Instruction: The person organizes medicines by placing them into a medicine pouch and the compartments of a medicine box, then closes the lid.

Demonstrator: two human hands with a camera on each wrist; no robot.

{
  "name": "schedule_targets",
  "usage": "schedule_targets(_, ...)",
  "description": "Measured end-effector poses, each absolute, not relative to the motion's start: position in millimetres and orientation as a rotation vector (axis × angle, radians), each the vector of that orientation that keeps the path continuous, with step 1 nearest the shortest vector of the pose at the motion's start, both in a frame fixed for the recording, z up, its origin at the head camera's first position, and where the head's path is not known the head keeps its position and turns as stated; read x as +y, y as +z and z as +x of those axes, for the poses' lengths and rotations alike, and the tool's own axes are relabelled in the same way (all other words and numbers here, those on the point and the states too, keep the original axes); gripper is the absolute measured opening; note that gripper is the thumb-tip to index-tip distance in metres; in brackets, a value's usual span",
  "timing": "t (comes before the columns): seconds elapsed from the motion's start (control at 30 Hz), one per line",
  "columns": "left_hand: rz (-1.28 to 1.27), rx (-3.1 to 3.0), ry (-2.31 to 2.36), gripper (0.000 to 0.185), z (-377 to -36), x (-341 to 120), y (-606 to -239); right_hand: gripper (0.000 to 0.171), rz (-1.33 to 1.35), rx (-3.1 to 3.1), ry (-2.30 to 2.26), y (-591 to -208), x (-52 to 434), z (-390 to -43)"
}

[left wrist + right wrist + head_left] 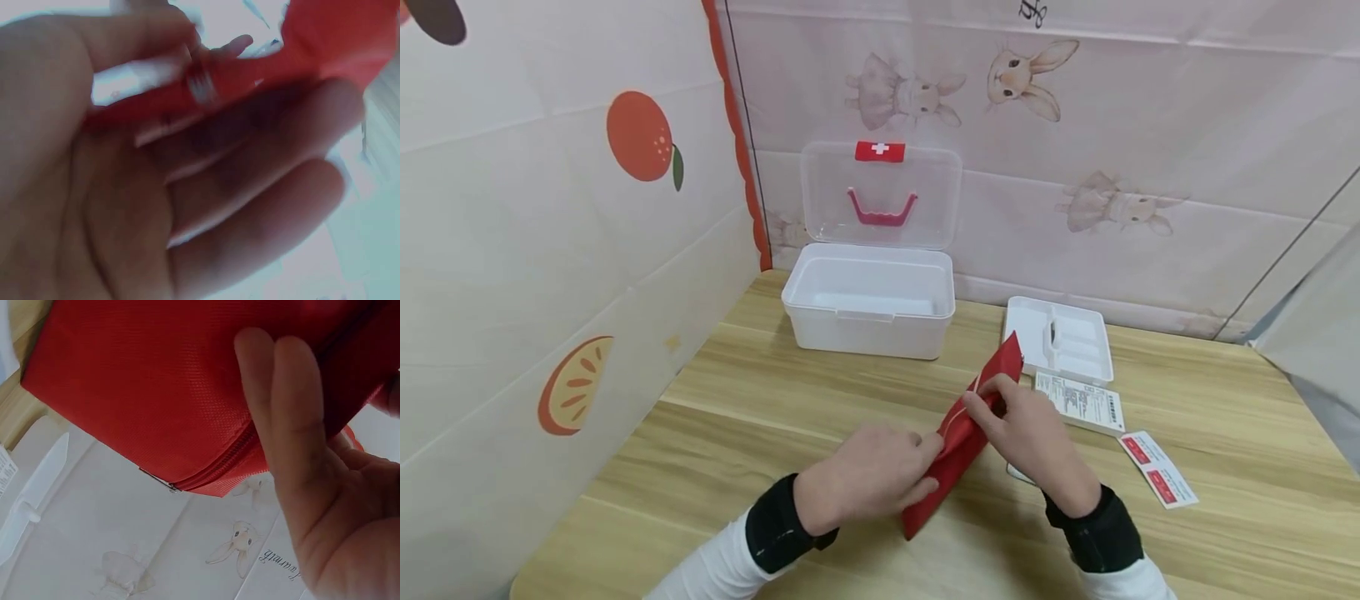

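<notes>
Item: red zip pouch (964, 433), tilted above the table (760, 400).
My left hand (865, 475): pinching its lower end (blurred view, seemingly near the zip).
My right hand (1030, 433): gripping its upper part.

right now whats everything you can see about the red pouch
The red pouch looks like flat woven fabric with a zipper along one edge, seen in the right wrist view. It is held tilted above the wooden table, one corner pointing up toward the tray. The left hand grips its lower part; the right hand pinches near the zipper.
</notes>
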State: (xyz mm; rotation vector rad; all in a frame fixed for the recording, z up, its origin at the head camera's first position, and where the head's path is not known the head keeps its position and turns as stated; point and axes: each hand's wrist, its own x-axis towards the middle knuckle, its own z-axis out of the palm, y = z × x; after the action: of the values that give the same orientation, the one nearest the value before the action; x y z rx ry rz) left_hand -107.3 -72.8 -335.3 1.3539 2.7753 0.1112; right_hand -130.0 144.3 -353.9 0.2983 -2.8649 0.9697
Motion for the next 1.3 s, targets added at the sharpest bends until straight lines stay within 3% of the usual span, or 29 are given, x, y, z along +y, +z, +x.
schedule_targets(0.13,1.349,2.657,0.223,0.052,-108.8,-75.0,-334.9,0.016,0.301,-2.789,1.013,-351.1,148.0,-129.0)
schedule_targets(0.33,1.383,2.599,0.265,0.081,-109.8,-76.1,-336.6,0.015,0.281,-2.648,1.052,-347.9,155.1,-127.2)
schedule_targets(0.77,1.378,2.753,0.340,0.071,-122.2,-77.2,-339.7,0.019,0.578,-2.312,0.994,-343.4,166.7,-130.5)
schedule_targets(0.9,1.416,2.961,0.440,0.078,-129.8,-83.9,-339.1,0.027,0.751,-2.244,0.967,-342.4,166.4,-131.1)
schedule_targets(1.17,1.408,3.328,0.830,0.109,-153.1,-95.0,-339.0,0.041,0.981,-2.240,0.933,-345.8,156.8,-128.0)
schedule_targets(1.3,1.441,3.289,0.871,0.098,-162.7,-101.6,-339.1,0.044,1.056,-2.238,0.884,-348.3,151.3,-126.5)
